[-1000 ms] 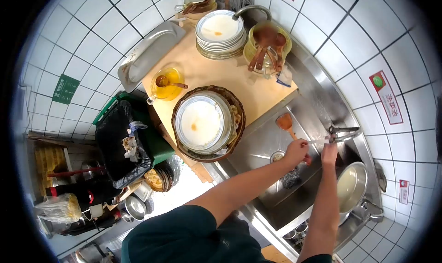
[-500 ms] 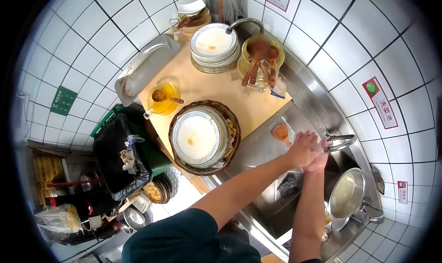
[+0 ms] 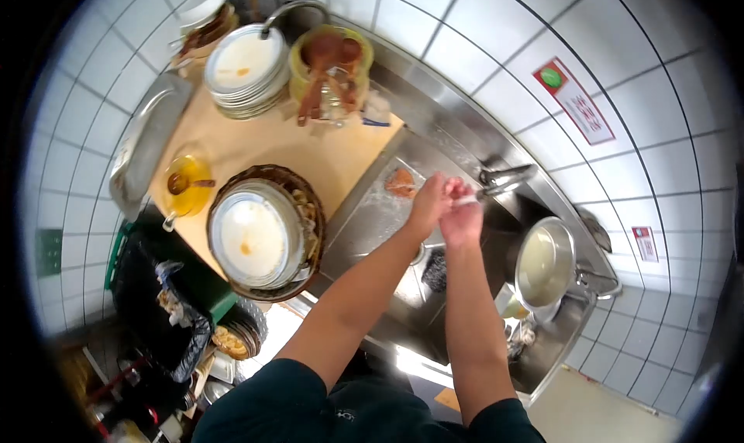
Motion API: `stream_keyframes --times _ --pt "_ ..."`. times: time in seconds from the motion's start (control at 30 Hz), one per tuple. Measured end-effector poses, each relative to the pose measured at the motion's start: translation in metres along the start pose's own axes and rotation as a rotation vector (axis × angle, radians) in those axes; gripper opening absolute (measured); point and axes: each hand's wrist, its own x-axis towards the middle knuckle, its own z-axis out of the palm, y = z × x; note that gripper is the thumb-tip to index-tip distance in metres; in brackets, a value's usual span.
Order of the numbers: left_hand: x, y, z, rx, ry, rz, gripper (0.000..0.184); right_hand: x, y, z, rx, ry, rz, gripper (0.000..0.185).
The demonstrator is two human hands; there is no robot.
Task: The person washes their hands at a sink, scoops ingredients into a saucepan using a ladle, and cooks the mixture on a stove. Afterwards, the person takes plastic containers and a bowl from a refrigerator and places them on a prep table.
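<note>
Both my hands are together at the running tap (image 3: 505, 179), over the steel sink (image 3: 364, 230). My left hand (image 3: 431, 203) lies against the inner side of my right hand (image 3: 462, 217), its fingers partly hidden. My right hand is palm up, fingers loosely bent, with water running over it. Neither hand shows any object in it. An orange-brown spatula head (image 3: 401, 183) rests in the sink just left of my hands. Below them, a dark scouring pad (image 3: 435, 271) lies beside my right forearm.
A wooden board (image 3: 349, 160) at left bears a wicker basket (image 3: 320, 245) with plates, a plate stack (image 3: 246, 63), a tub of ladles (image 3: 329, 71) and an oil jug (image 3: 188, 187). A metal pot (image 3: 546, 265) of cloudy liquid stands right. A lined bin (image 3: 147, 288) is lower left.
The view has swung right, so everything sits further left. My left hand has slid from on top of my right hand to its side, and my right palm now faces up.
</note>
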Motion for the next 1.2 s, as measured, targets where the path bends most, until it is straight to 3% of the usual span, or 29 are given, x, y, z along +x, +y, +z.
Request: stream_keyframes --times 0.07,0.1,0.2,0.23,0.33,0.37,0.47,0.5,0.57,0.63,0.7,0.8,0.83,0.93,1.0,1.2 --pt "-0.010 0.008 -0.012 -0.119 0.001 -0.170 0.034 0.000 0.001 0.008 0.132 -0.008 0.230 0.027" --pt "-0.013 0.014 -0.011 -0.173 0.005 -0.250 0.033 0.006 -0.005 0.000 0.138 -0.237 0.394 0.030" --pt "-0.013 0.017 0.021 -0.397 0.254 -0.351 0.029 0.012 -0.017 -0.002 -0.182 -0.312 0.463 0.034" --pt "-0.006 0.006 0.015 -0.378 0.260 -0.296 0.026 0.011 -0.009 0.006 -0.817 0.085 0.102 0.038" --pt "0.007 -0.025 -0.021 -0.404 0.035 -0.231 0.020 0.015 -0.011 -0.012 -1.888 -0.326 -0.687 0.039" --pt "0.008 -0.027 -0.021 -0.161 0.088 -0.173 0.021 0.001 -0.014 0.006 -2.055 -0.231 -0.592 0.035" --pt "0.018 -0.035 -0.004 -0.463 0.426 -0.245 0.017 0.014 -0.023 -0.023 -1.944 -0.161 -0.760 0.026" --pt "0.004 -0.016 0.025 -0.380 0.510 -0.257 0.015 0.019 -0.027 -0.028 -2.073 0.037 -0.799 0.020" --pt "0.000 -0.013 0.039 -0.306 0.515 -0.219 0.024 0.046 -0.039 -0.071 -1.748 0.314 -1.094 0.025" --pt "0.009 -0.035 0.030 -0.272 0.413 -0.087 0.033 0.055 -0.055 -0.084 -1.704 0.413 -1.251 0.027" --pt "0.008 -0.025 0.047 -0.357 0.363 -0.097 0.037 0.045 -0.070 -0.067 -1.980 0.342 -1.297 0.030" --pt "0.005 -0.006 0.080 -0.431 0.344 -0.088 0.046 0.024 -0.084 -0.016 -1.762 0.320 -0.574 0.034" --pt "0.002 -0.001 0.087 -0.443 0.337 -0.095 0.046 0.035 -0.091 -0.031 -1.882 0.324 -0.581 0.034" --pt "0.002 -0.011 0.086 -0.478 0.312 -0.099 0.047 0.039 -0.099 -0.038 -1.918 0.283 -0.538 0.029" --pt "-0.001 -0.013 0.085 -0.475 0.312 -0.123 0.047 0.064 -0.106 -0.081 -1.895 0.293 -0.582 0.024" --pt "-0.007 -0.021 0.068 -0.421 0.319 -0.140 0.046 0.063 -0.123 -0.083 -2.034 0.279 -0.664 0.026"
